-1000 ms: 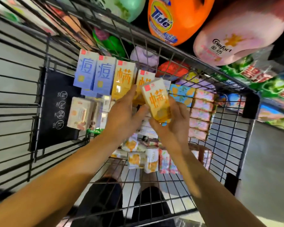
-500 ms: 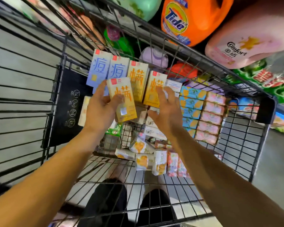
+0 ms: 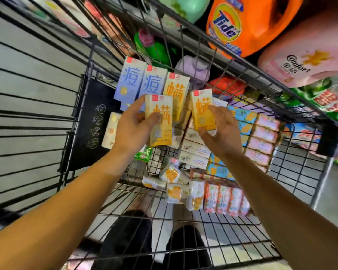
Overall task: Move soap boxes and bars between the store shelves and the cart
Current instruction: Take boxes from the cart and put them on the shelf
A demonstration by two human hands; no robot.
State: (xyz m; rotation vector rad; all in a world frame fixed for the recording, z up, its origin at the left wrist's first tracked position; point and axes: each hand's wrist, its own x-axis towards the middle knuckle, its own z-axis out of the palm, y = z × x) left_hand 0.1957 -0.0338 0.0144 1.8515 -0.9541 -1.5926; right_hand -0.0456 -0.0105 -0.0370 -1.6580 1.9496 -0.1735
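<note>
Left hand point(image 3: 134, 127) grips yellow box point(image 3: 160, 121), thumb across front. Right hand point(image 3: 220, 131) pinches second yellow box point(image 3: 202, 112) (fingers curled). Blue boxes point(image 3: 139, 82) beyond left fingertips, in cart point(image 3: 261, 84).

Yellow soap boxes point(image 3: 160, 121) with orange lettering, pale blue boxes point(image 3: 129, 82), black wire cart point(image 3: 47, 121).

- Bright, even store light from above; shadows are faint.
- Wide-angle lens bends the cart wires point(image 3: 47, 78) at the edges.
- Corners look soft, slightly blurred.
</note>
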